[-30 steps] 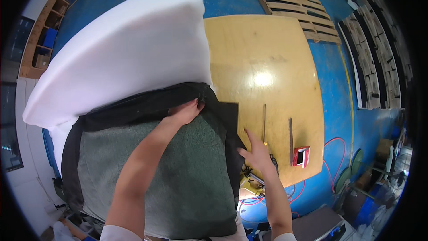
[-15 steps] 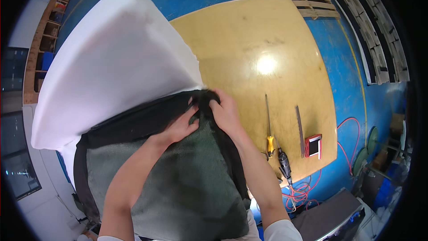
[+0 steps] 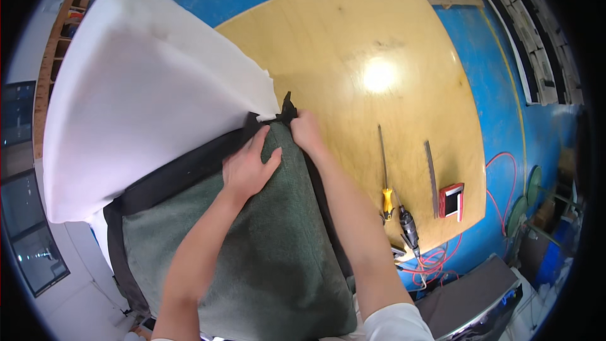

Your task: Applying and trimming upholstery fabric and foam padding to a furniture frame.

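We see the cover's black corner (image 3: 288, 110) just ahead of both hands, nearer our right hand (image 3: 307, 134), which curls closed on it; our left hand (image 3: 248, 169) spreads across the green cloth (image 3: 271, 246), whose black edge (image 3: 183, 178) slants leftward beside the white foam (image 3: 151, 88).

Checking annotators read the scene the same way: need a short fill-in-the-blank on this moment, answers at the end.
1. The left hand lies open on the dark ____ cover.
2. The fabric bunched at the right hand, by the cover's corner, is ____.
3. In the picture, the small red case lies to the ____ of the screwdriver.
4. The big foam piece beyond the cover is ____.

Missing words: green; black; right; white.
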`<state>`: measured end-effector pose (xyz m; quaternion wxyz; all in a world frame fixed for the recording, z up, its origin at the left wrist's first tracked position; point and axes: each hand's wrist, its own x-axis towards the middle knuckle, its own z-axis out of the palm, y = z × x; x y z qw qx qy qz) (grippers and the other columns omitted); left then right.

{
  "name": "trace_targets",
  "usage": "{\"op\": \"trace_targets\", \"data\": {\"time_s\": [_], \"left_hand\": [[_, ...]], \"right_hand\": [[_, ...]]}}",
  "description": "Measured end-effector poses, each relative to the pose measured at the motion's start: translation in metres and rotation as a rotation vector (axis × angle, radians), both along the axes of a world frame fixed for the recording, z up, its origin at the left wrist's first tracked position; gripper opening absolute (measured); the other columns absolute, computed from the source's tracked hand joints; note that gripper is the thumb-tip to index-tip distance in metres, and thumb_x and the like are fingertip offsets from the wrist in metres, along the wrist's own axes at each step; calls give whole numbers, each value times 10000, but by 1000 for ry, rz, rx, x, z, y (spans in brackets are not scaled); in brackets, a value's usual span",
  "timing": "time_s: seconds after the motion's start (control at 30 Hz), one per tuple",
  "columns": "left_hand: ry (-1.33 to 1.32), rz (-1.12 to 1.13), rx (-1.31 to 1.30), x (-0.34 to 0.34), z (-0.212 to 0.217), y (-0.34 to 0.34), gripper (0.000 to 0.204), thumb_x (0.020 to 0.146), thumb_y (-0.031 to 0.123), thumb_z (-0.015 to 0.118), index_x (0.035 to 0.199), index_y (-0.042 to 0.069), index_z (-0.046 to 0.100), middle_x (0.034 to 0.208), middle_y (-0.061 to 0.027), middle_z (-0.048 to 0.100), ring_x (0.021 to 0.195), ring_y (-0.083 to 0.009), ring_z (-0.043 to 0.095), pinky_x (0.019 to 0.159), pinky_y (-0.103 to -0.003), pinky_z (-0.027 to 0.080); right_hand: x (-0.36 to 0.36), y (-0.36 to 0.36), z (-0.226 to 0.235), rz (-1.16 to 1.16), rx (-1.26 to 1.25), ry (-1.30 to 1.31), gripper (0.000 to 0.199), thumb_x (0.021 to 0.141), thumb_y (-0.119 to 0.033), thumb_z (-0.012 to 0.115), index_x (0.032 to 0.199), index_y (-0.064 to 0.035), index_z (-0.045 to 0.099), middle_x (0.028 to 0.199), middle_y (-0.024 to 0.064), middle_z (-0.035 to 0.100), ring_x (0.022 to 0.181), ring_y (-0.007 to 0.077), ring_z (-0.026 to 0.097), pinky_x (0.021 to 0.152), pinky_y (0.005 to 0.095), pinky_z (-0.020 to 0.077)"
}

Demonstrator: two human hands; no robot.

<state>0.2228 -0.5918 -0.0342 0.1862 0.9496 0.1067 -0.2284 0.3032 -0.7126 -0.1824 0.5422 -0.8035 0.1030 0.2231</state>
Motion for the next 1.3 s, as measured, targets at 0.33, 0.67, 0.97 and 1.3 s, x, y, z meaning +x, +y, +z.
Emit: {"op": "trace_targets", "data": {"time_s": [0.33,0.67,0.97,1.3], "left_hand": [[134,-193,-29,32,1,26,808,815,553,714,1382,6,538,1154,-261,677,1070,-418,652,962,-475,505],[-612,-191,-88,9,-18,21,602,801,502,773,1057,-38,700,979,-189,722,875,-373,678,826,-430,551],[-291,-388,146,-30,18,0,823,846,517,714,1520,161,404,1581,-164,337,1421,-429,325,1185,-578,216],[-352,-407,221,-33,2,1,869,841,632,642,1541,198,367,1594,-140,329,1436,-384,318,1204,-561,168]], "right_hand": [[-10,-8,-27,370,-89,30,378,904,-299,663,964,69,719,1018,326,683,1008,471,659,878,493,520],[1,-34,-35,62,-361,-316,272,955,-183,510,1048,37,638,909,307,690,916,462,683,778,540,535],[-12,-22,-45,290,-504,-307,263,959,-248,518,1014,-5,604,921,253,713,898,398,709,746,513,554],[-137,-82,-43,122,-220,-25,396,967,-399,609,1017,-6,601,867,244,701,850,391,701,718,498,541]]}}
